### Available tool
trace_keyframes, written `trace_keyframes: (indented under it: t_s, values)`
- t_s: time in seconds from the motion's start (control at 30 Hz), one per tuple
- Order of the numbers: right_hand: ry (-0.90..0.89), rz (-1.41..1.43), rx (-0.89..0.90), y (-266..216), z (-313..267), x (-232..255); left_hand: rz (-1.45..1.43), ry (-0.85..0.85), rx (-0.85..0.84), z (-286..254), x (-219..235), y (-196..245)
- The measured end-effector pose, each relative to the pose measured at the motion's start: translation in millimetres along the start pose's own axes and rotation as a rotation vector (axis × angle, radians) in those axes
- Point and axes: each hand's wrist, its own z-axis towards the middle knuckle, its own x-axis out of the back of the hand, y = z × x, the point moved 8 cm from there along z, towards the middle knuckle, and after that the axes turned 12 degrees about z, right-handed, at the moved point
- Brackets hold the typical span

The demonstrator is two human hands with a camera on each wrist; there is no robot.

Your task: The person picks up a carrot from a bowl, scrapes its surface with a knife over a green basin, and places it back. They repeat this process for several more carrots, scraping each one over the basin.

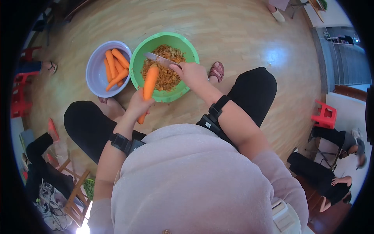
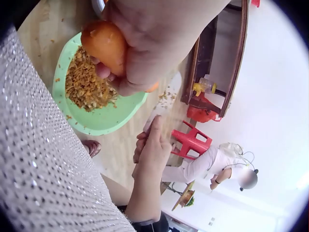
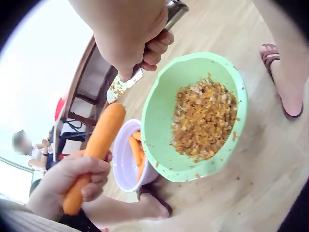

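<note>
My left hand [image 1: 139, 104] grips a whole orange carrot [image 1: 150, 81] around its lower part, its upper end raised over the near edge of a light green basin [image 1: 190, 46]. In the right wrist view the fingers curl round the carrot [image 3: 105, 129]. My right hand [image 1: 195, 74] holds a kitchen knife [image 1: 160, 59] by its metal handle. The broad blade reaches left over the basin, close above the carrot's tip. Orange bits cling to the blade [image 2: 169, 95]. Inside the basin lies a heap of finely chopped, orange-brown bits [image 3: 205, 118].
To the left of the green basin, a lavender basin [image 1: 90, 74] holds several whole carrots [image 1: 112, 64]. Both stand on the wood-pattern floor [image 1: 241, 35] between my knees. Small scraps lie on the floor. Red stools [image 1: 324, 114] and other people are farther off at the sides.
</note>
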Motion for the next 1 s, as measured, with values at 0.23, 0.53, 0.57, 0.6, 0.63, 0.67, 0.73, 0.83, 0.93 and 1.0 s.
trace_keyframes:
  t_s: [0.23, 0.53, 0.57, 0.6, 0.63, 0.67, 0.73, 0.83, 0.93, 1.0]
  values:
    - [-0.143, 0.113, 0.287, -40.4, -16.8, -25.9, 0.029, -0.003, 0.025, 3.4, -2.6, -5.3]
    - [-0.034, 0.034, 0.100, -6.4, 0.1, -4.0, 0.111, -0.008, -0.013, -0.5, -1.5, -0.6]
    - [-0.023, 0.040, 0.102, -9.3, -1.7, -2.0, 0.095, 0.010, -0.040, -1.0, -0.8, 1.1]
    - [-0.027, 0.038, 0.106, -13.6, -3.8, -2.1, 0.090, 0.013, -0.037, -1.6, -0.9, 1.3]
    - [-0.034, 0.071, 0.144, -21.3, -5.8, -2.6, 0.094, 0.001, -0.013, -1.5, -1.8, 0.8]
    - [-0.039, 0.104, 0.181, -27.8, -7.8, -3.2, 0.098, -0.011, 0.010, -1.2, -2.6, -0.1]
    - [-0.111, 0.110, 0.210, -35.3, -13.1, -10.6, 0.118, -0.003, 0.003, -0.3, -2.4, 0.2]
    - [-0.144, 0.104, 0.188, -27.1, -10.4, -17.1, 0.165, 0.031, -0.022, -2.6, -0.9, 3.0]
    - [-0.134, 0.039, 0.084, 5.3, 1.9, -16.2, 0.202, 0.019, -0.022, -4.7, -1.8, 6.3]
    - [-0.158, -0.003, 0.023, 15.2, 3.3, -17.9, 0.225, -0.024, -0.003, -5.4, -3.5, 6.3]
